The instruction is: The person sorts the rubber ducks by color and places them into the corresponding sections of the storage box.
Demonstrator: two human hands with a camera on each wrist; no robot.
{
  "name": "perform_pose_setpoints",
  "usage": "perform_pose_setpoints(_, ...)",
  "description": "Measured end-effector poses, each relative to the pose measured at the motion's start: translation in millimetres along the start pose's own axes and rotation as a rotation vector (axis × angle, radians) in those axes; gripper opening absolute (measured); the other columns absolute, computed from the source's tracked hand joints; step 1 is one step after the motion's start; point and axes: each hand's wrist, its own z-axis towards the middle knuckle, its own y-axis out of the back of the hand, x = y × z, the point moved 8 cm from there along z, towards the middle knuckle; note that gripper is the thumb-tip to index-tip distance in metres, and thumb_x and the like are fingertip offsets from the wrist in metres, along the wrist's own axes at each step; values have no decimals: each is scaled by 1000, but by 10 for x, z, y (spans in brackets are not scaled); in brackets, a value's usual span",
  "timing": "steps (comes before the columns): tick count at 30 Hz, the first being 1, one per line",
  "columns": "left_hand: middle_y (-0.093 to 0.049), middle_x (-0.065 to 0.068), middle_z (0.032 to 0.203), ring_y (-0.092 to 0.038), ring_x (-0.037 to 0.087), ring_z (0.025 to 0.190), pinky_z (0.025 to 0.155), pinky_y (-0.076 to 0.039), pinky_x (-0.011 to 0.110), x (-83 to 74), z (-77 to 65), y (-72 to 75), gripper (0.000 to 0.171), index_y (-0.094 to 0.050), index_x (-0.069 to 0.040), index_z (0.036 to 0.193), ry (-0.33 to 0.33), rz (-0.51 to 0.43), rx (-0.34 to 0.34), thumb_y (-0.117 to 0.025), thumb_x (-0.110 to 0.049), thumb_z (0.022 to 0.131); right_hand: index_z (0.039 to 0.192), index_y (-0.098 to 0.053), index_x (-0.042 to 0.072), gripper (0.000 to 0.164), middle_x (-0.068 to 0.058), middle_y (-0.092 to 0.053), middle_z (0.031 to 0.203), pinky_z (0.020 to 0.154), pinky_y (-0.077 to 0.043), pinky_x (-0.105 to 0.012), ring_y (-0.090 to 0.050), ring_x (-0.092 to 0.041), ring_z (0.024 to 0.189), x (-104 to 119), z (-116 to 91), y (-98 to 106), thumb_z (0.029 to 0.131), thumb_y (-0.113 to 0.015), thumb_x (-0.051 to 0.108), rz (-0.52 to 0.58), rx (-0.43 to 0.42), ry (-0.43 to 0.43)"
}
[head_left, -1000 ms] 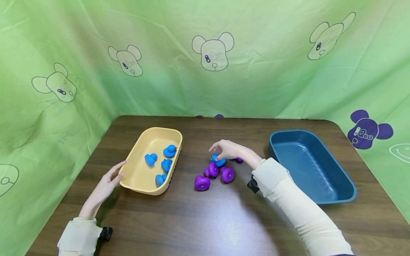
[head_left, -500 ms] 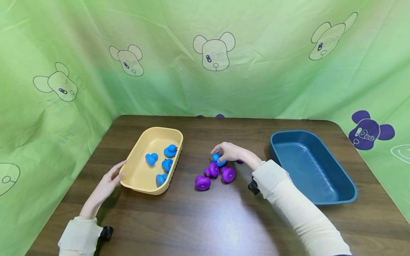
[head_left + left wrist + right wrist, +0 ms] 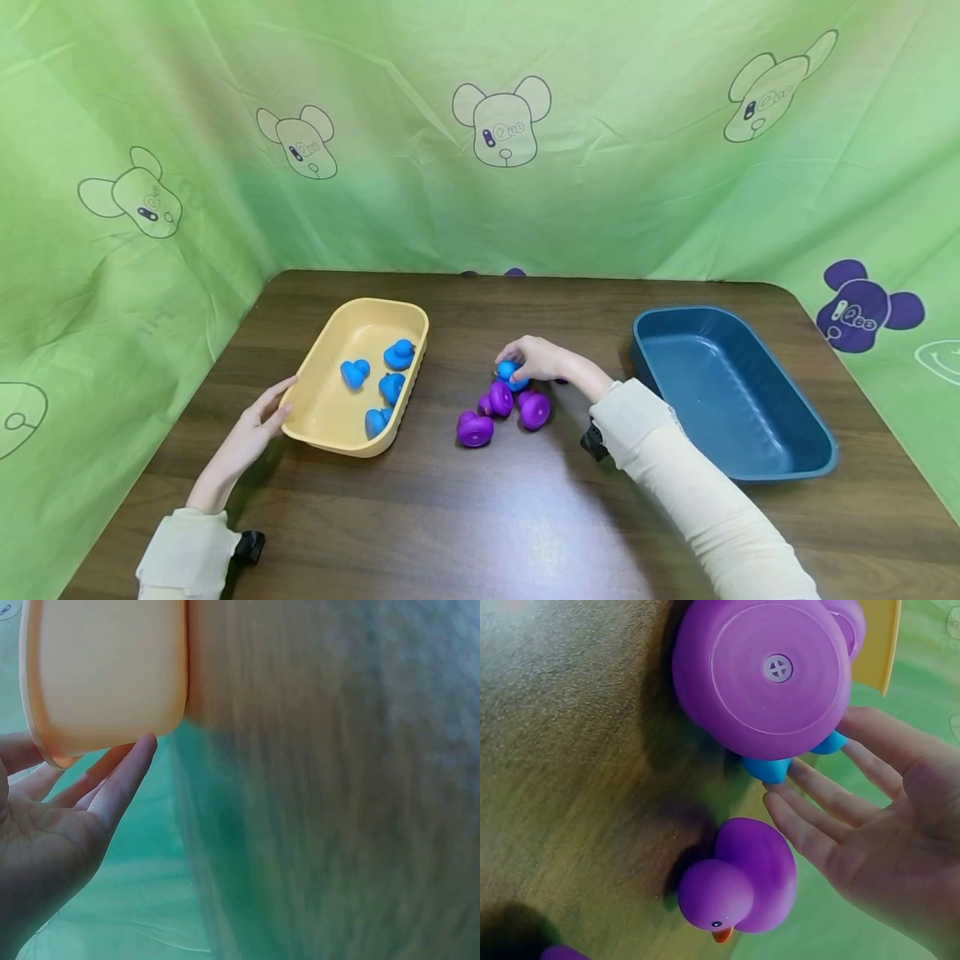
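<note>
A green cloth [image 3: 390, 225] hangs behind my dark wooden table [image 3: 420, 517], and a blue basin [image 3: 720, 383] sits to the right. The yellow tray [image 3: 330, 417] stands to the left, its long axis running away from me, the far end slanting right. My left hand [image 3: 251, 429] is at its near left corner, thumb and fingers apart, touching it. My right hand [image 3: 540, 357] is over the middle of the table, thumb and fingers pinching a blue duck [image 3: 513, 382] between the two containers. Its beak points left, toward the tray, so its long axis runs roughly side to side. Four other ducks [image 3: 355, 373], also blue, lie in the tray. Three purple ducks [image 3: 534, 411] lie tipped nearer me; a fourth is mostly hidden behind my right wrist.
</note>
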Motion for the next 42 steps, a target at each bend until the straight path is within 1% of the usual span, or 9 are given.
perform_pose_setpoints(5,-44,36,114,-55,6,87,69,-47,21,-9,-4,-4,45,-25,5,135,7,-5,4,-38,-11,95,109,-58,-6,37,-17,-60,108,81,-45,-33,-57,-28,96,-2,-4,-8,73,-63,1,-8,-14,6)
perform_pose_setpoints(10,-47,35,110,-55,6,85,68,-47,21,-20,-6,-4,45,-25,5,135,10,0,-2,-38,-9,95,108,-58,-6,36,-16,-61,105,80,-45,-33,-57,-27,94,-8,-3,-11,73,-64,1,-22,-29,18)
perform_pose_setpoints(17,-48,34,109,-55,6,83,67,-47,21,-14,-2,-4,45,-25,5,135,15,-2,-7,-39,-8,94,104,-61,-5,34,-14,-63,100,77,-46,-31,-58,-24,89,1,-9,17,70,-64,0,-22,-56,40)
perform_pose_setpoints(23,-48,33,107,-55,7,83,67,-47,21,-9,-3,-2,44,-26,5,134,8,9,-8,-39,-9,95,104,-61,-4,33,-14,-63,100,78,-46,-32,-58,-25,90,16,-4,63,71,-64,1,-24,-77,46)
perform_pose_setpoints(32,-47,35,109,-55,7,84,68,-47,21,-38,-11,-11,44,-25,6,134,5,-13,-7,-38,-8,95,102,-61,-5,32,-15,-63,99,80,-45,-35,-59,-26,90,81,-15,130,71,-63,1,-16,-125,80)
perform_pose_setpoints(42,-45,36,113,-55,4,85,68,-46,20,-12,-4,-4,45,-25,6,134,-13,12,-4,-38,-12,95,102,-61,-5,32,-15,-63,99,80,-45,-35,-58,-27,91,159,-4,147,71,-64,1,5,-151,97)
